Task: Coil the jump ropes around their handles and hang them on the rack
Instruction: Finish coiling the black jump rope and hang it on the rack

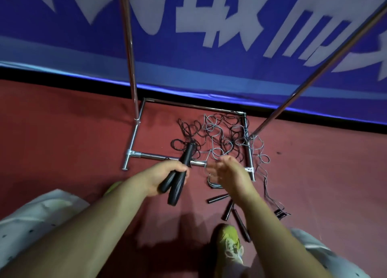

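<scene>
My left hand (pixel 165 176) grips two black handles (pixel 178 179) above the rack (pixel 167 158) base, their long axis running up-right toward the tangled ropes (pixel 219 135). My right hand (pixel 228 173) looks spread, though blurred.

Red floor under a blue banner wall

A matte dark-red sports floor (pixel 62 131) runs to a black strip (pixel 62 73) at its far edge, where a blue fabric banner with large white characters (pixel 209 16) rises, blurred.
</scene>
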Available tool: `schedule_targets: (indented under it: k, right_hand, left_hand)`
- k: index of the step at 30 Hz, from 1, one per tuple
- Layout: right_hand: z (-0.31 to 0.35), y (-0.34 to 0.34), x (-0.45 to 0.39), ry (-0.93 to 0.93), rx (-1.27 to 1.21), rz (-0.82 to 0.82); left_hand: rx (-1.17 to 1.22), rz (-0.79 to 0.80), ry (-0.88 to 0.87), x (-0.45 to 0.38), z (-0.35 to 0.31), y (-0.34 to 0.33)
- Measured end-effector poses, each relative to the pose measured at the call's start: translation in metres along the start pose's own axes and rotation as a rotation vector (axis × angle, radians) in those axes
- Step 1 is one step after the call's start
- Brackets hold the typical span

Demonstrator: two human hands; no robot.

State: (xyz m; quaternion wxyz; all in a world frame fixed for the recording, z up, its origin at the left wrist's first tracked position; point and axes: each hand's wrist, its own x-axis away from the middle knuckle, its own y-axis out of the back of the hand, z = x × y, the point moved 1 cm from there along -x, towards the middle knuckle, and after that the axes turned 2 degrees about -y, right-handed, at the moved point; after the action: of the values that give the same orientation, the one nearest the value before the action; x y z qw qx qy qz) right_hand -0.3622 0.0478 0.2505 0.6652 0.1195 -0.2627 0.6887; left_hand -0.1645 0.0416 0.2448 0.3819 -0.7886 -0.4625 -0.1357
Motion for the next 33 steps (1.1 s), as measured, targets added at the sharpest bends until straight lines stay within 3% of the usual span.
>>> schedule_targets:
  k: [2, 5, 7, 9, 11, 13, 17, 21, 23, 28, 33]
  right_hand:
    - [0.017, -0.001, 0.001, 0.172, 0.176, -0.069]
    - [0.037, -0.027, 0.018, 0.372, 0.539, 0.107]
    - [0.046, -0.040, 0.024, 0.404, 0.629, 0.147]
    - [0.054, -0.043, 0.028, 0.410, 0.672, 0.074]
    - [0.058, -0.043, 0.033, 0.406, 0.789, -0.048]
    - [0.057, -0.044, 0.037, 0.395, 0.880, -0.148]
    - [0.051, -0.047, 0.042, 0.293, 0.883, -0.142]
    - [0.050, -0.025, 0.040, 0.066, 0.535, 0.291]
    - [0.052, -0.015, 0.038, 0.056, 0.401, 0.465]
    - [0.051, -0.023, 0.023, 0.138, 0.486, 0.346]
    - [0.055, -0.030, 0.014, 0.224, 0.457, 0.265]
  left_hand:
    - [-0.029, 0.187, 0.040, 0.015, -0.002, -0.004]
    - [-0.008, 0.430, 0.071, 0.030, -0.008, -0.017]
    - [-0.005, 0.513, 0.082, 0.037, -0.015, -0.025]
    - [0.006, 0.482, 0.111, 0.045, -0.022, -0.033]
    - [-0.011, 0.307, 0.125, 0.052, -0.026, -0.043]
    - [-0.191, 0.121, 0.030, 0.053, -0.026, -0.054]
    - [-0.595, 0.001, -0.125, 0.043, -0.020, -0.058]
    - [-0.338, 0.111, 0.015, 0.046, -0.021, -0.038]
    - [-0.280, 0.203, 0.081, 0.047, -0.025, -0.030]
    - [-0.141, 0.315, 0.100, 0.040, -0.030, -0.034]
    - [-0.072, 0.293, 0.022, 0.035, -0.033, -0.032]
